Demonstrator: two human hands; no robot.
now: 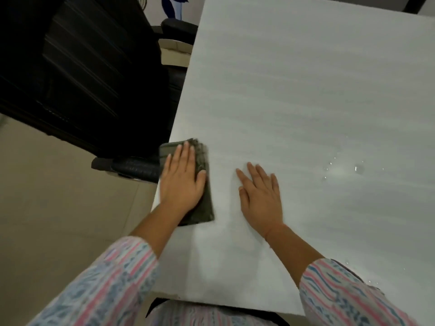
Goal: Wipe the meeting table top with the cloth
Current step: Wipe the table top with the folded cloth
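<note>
A white meeting table top point(294, 90) fills the right and centre of the head view. A folded dark grey-green cloth point(204, 205) lies at the table's left edge, its far corner hanging slightly over the edge. My left hand point(182, 178) presses flat on the cloth with straight fingers. Beside it, my right hand point(261, 196) rests flat on the bare table, fingers spread, apart from the cloth. Water droplets point(341, 170) glisten on the table to the right of my right hand.
A black office chair point(77, 67) stands close against the table's left side, its armrest point(131, 167) just beside the cloth. A second chair's armrest point(179, 28) shows farther back. Beige floor tiles point(58, 220) lie to the left. The near table edge meets my body.
</note>
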